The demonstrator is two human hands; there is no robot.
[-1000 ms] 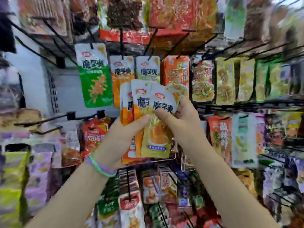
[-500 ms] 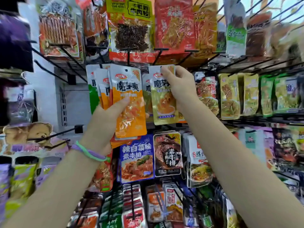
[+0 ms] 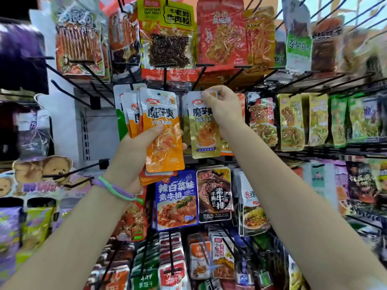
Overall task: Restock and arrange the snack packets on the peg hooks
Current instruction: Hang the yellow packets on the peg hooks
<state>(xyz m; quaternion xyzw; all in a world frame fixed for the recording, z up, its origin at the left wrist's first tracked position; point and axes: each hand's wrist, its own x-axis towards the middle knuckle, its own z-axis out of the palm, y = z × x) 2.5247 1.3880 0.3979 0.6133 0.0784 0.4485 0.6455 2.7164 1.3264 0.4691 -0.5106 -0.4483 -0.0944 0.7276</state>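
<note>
Pinching yellow-green packet (image 3: pixel 204 130) top at peg hook (image 3: pixel 196 77) with right grip (image 3: pixel 222 105); left grip (image 3: pixel 136 151) grasping fanned orange packets (image 3: pixel 163 135).

Two hands: left hand (image 3: pixel 136 151), right hand (image 3: pixel 225 107). One yellow-green packet (image 3: pixel 204 130). Orange packets (image 3: pixel 162 132): several, count unclear.

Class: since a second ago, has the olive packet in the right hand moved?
Yes. The olive packet has gone up from the left hand's stack to the peg hook.
</note>
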